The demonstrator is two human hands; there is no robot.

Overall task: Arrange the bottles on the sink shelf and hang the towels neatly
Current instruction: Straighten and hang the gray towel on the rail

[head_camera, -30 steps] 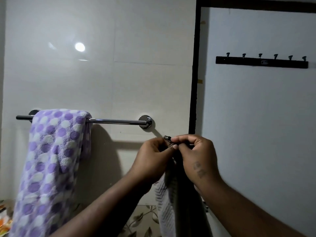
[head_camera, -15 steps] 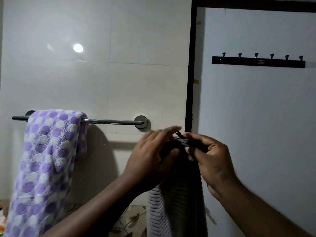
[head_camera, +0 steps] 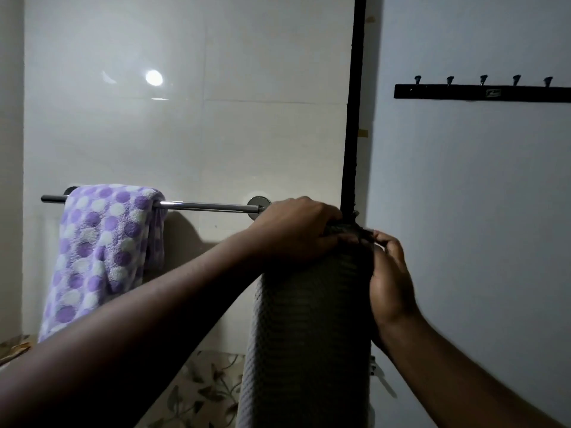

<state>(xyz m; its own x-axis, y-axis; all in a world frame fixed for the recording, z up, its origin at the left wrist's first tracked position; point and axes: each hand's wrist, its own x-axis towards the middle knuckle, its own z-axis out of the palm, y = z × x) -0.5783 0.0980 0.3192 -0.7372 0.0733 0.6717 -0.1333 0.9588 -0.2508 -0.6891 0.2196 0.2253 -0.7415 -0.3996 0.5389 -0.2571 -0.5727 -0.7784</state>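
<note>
Head view: just right of the end of the towel rail [head_camera: 207, 206], the left hand [head_camera: 296, 230] closes its grip over the bunched top of the grey towel [head_camera: 309, 335]; the right hand [head_camera: 391, 282] pinches that same top. The towel hangs vertical beneath them. Bare rail lies leftward, nearer the left hand, bounded by the dotted towel [head_camera: 102, 242] at its far end.

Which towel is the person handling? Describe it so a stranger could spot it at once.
Find the black strip between the tiled wall and the plain wall. In front of its lower part hangs the grey towel, its top held by the left hand and right hand. Unlike the dotted towel on the rail, it is plain grey and ribbed.
</note>
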